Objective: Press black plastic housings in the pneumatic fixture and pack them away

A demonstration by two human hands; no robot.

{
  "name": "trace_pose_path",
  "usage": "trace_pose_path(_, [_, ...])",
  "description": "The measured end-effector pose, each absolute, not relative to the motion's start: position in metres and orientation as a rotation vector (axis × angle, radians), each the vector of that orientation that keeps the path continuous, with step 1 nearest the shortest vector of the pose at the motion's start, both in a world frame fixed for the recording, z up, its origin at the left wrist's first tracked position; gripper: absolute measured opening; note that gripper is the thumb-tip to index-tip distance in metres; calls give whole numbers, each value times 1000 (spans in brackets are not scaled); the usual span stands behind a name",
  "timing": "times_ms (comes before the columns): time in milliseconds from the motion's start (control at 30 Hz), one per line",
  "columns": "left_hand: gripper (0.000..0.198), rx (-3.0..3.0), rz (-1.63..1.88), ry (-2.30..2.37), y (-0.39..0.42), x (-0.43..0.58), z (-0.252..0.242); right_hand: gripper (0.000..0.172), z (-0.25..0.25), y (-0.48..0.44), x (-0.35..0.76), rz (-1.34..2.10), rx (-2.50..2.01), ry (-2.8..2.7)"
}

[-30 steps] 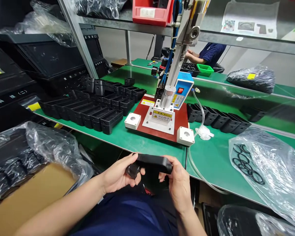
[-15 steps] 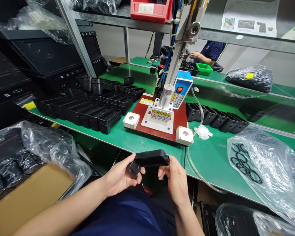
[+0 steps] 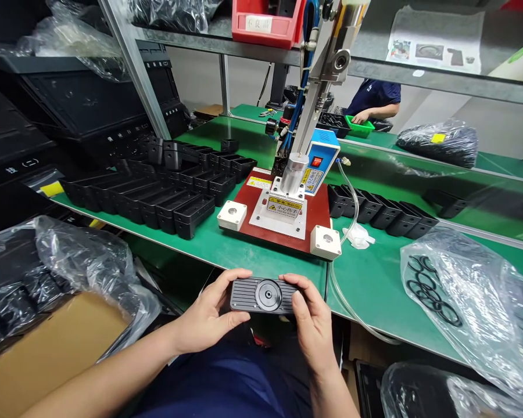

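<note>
Between my two hands is a black rectangular plastic housing (image 3: 246,295), its ribbed face with a round recessed disc turned up toward me. My left hand (image 3: 211,316) grips the left end, fingers along the far edge and thumb on the near edge. My right hand (image 3: 311,319) is closed on the right end, with the thumb over the ribbed face. The housing is held above the front edge of the green table (image 3: 261,258). Just beyond it stands a small press (image 3: 290,180) on a dark red base (image 3: 283,241).
White button boxes (image 3: 232,215) flank the press base. Rows of black housings (image 3: 192,215) stand left, more (image 3: 386,212) right. A clear bag of black rings (image 3: 433,290) lies right. A metal shelf (image 3: 375,67) with a red bin (image 3: 265,23) spans above. A co-worker's hand (image 3: 362,116) touches a green tray (image 3: 359,129).
The housing has been turned so its ribbed face with the disc now shows. My right hand has moved from its end to a firm grip. The co-worker's hand has reached into the green tray.
</note>
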State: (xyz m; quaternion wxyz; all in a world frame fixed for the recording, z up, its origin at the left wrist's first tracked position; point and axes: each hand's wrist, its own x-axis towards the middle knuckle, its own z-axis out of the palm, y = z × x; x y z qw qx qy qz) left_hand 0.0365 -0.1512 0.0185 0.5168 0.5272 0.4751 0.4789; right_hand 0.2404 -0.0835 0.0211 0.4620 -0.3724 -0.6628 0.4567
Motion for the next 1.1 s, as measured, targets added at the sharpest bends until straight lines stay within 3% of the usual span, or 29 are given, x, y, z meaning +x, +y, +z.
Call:
trace_pose_path(600, [57, 1242, 1139, 1175, -138, 36, 22, 29, 16, -82, 244, 1027, -861, -1792])
trace_pose_path(833, [59, 1284, 1140, 1187, -126, 35, 22, 40, 13, -76, 245, 1005, -798, -1849])
trace_pose_path(1100, [55, 1553, 1302, 1197, -81, 37, 61, 41, 41, -40, 244, 775, -748, -1868])
